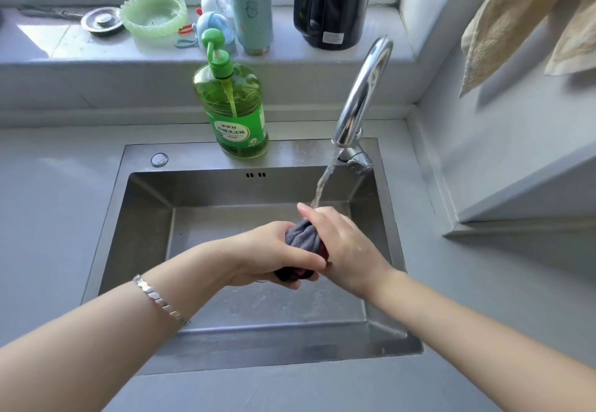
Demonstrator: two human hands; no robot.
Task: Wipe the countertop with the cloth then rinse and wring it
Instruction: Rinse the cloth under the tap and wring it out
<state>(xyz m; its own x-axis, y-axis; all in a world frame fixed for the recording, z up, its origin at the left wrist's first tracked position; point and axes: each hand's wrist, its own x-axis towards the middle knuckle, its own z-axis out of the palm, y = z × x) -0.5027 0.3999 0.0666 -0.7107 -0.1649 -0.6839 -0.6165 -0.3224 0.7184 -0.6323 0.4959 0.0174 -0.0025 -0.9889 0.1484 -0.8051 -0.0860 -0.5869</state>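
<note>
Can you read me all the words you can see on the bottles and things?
Green pump bottle of dish soap: Chinese characters on its green label, too blurred to quote.
Tall pale blue flask: faint print, too blurred to read.
Black kettle: small white sticker, unreadable.
Nothing else shows text.

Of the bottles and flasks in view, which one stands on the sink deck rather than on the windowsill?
The green dish soap pump bottle stands on the sink's steel rim; the pale teal flask and small blue bottle sit on the windowsill.
</note>
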